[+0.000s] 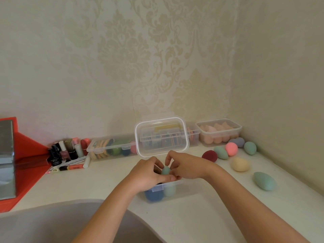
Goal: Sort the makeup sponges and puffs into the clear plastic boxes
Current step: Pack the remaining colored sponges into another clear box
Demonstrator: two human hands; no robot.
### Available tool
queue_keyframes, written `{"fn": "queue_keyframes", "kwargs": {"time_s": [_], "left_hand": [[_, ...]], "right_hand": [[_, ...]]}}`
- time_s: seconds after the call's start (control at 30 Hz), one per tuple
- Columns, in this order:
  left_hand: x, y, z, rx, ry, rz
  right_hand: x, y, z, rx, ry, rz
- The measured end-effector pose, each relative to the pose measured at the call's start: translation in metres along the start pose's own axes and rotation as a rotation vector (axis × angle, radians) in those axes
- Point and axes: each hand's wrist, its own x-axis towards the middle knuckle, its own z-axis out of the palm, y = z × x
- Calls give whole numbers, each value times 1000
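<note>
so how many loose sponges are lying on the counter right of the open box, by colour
green sponges: 3
dark red sponge: 1
pink sponge: 1
purple sponge: 1
yellow sponge: 1
total: 7

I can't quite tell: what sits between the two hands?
A teal makeup sponge, held by left hand and right hand over the open clear box; head view.

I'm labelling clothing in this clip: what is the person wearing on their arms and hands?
Nothing visible. The left forearm and right forearm are bare to the frame's edge, no sleeves. The left hand and right hand show no gloves, rings, watch or bracelet.
</note>
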Motion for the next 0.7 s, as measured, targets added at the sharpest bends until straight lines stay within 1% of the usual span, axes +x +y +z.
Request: {"fn": "queue_keyframes", "kwargs": {"time_s": [0.13,0.2,0.23,0.27,0.3,0.37,0.4,0.43,0.47,0.53,0.57,0.63,0.7], "left_hand": [[1,-3,-1,-7,-37,64],[3,-5,0,-4,-34,62],[4,-5,1,4,-23,61],[4,-6,2,8,-13,59],[4,-6,2,8,-3,55],[4,-5,3,16,14,46],[4,-6,4,22,17,42],[4,-6,4,24,17,39],[4,-6,4,24,17,37],[5,-6,4,22,16,36],[5,-6,4,22,15,36],[5,-6,4,25,14,37],[5,-6,4,26,13,40]], "right_hand": [[-1,0,0,20,21,8],[-2,-2,-3,31,109,-5],[-2,-3,-6,49,208,-19],[-2,-2,-11,73,355,-35],[-2,0,-18,86,540,-43],[-4,12,-36,18,887,32],[-5,21,-43,-49,987,107],[-7,31,-49,-129,1015,192],[-9,42,-52,-226,975,298],[-9,62,-51,-407,811,511],[-7,70,-48,-432,748,576],[-3,85,-41,-435,670,623],[1,94,-37,-494,646,613]]}}
